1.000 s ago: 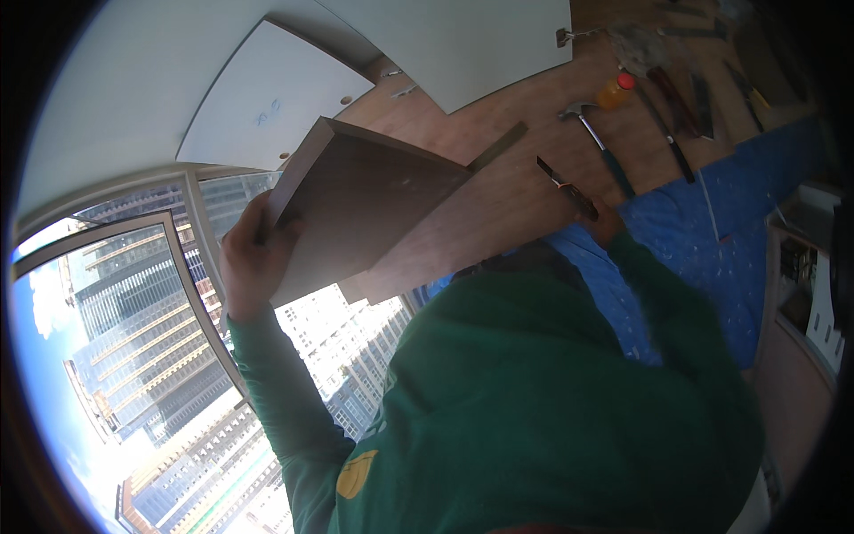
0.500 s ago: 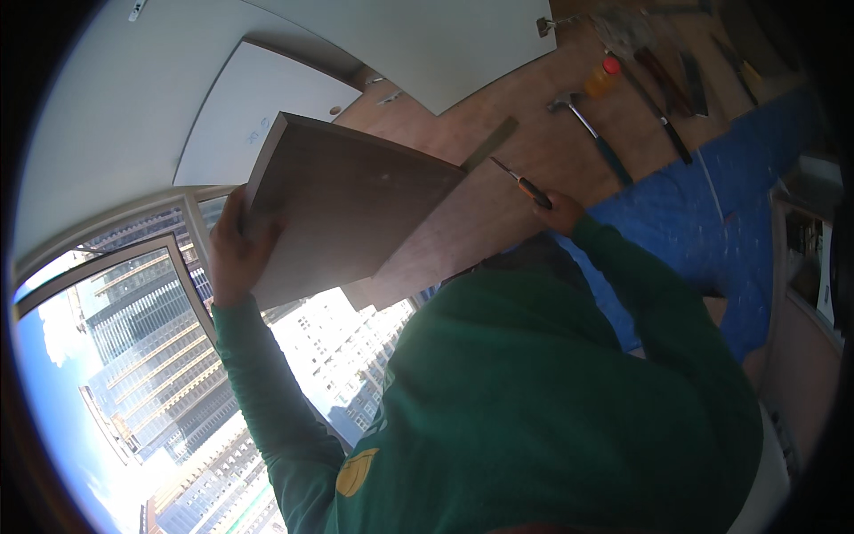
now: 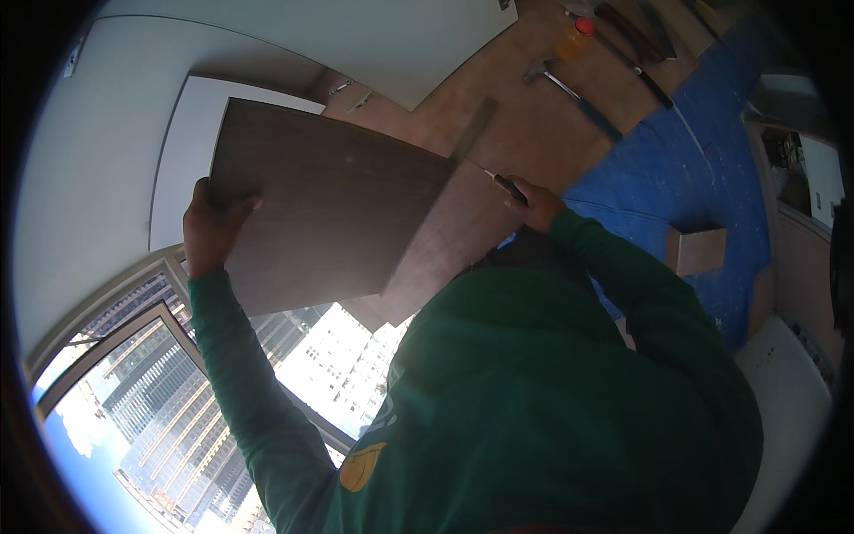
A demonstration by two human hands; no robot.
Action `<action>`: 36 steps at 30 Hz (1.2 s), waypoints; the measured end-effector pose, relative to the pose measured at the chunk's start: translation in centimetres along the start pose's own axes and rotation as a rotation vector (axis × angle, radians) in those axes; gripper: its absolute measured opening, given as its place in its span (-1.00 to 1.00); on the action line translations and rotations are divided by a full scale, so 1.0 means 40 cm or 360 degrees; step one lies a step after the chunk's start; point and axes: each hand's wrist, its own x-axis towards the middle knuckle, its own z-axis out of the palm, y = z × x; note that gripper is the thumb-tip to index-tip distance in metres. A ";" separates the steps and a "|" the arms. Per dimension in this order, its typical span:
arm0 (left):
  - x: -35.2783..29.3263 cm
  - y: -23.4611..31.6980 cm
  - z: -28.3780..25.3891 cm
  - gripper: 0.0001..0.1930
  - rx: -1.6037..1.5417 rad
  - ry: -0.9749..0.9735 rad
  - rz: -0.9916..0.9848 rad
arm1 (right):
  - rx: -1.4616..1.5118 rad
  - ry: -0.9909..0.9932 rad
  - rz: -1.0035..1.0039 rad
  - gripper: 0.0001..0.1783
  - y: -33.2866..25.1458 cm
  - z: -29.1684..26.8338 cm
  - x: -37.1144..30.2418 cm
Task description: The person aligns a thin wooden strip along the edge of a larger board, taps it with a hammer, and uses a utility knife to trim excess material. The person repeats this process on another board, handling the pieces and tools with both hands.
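Two hands show in the head view, well apart, each coming from a green sleeve (image 3: 253, 392). The left hand (image 3: 216, 227) is clamped on the left edge of a brown board (image 3: 329, 205), its thumb on the face turned toward the camera and its fingers around the edge. The board fills the area left of centre, in front of a white panel (image 3: 182, 169), its right corner over a wooden surface (image 3: 507, 116). The right hand (image 3: 536, 206) is closed around the dark handle of a knife (image 3: 509, 187), whose blade points toward that corner; whether it touches the board I cannot tell. Just beyond the corner lies a narrow strip (image 3: 476, 129). Farther right on the wood are a hammer (image 3: 562, 84), an orange bottle (image 3: 575, 43) with a red cap, and a long tool (image 3: 656, 89) with a black grip. Nearer the right arm, a blue sheet (image 3: 640, 178) spreads out with a small box (image 3: 698, 252) on it. At lower left, a window (image 3: 165, 400) looks onto tall buildings.
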 end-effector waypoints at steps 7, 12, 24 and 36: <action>0.017 -0.038 0.019 -0.37 0.0048 -0.0057 -0.0019 | -0.0087 0.0046 -0.0140 -0.55 -0.005 0.028 0.019; -0.018 0.016 0.020 -0.30 0.0066 0.0066 -0.0094 | -0.0005 -0.0064 -0.0100 -0.55 0.001 0.043 0.072; -0.058 0.048 0.022 -0.18 0.0038 0.0164 -0.0052 | 0.0019 -0.0075 -0.0078 -0.56 0.057 0.092 0.124; -0.090 0.073 0.032 -0.18 0.0115 0.0245 -0.0105 | -0.0014 -0.0101 -0.0068 -0.52 0.075 0.101 0.130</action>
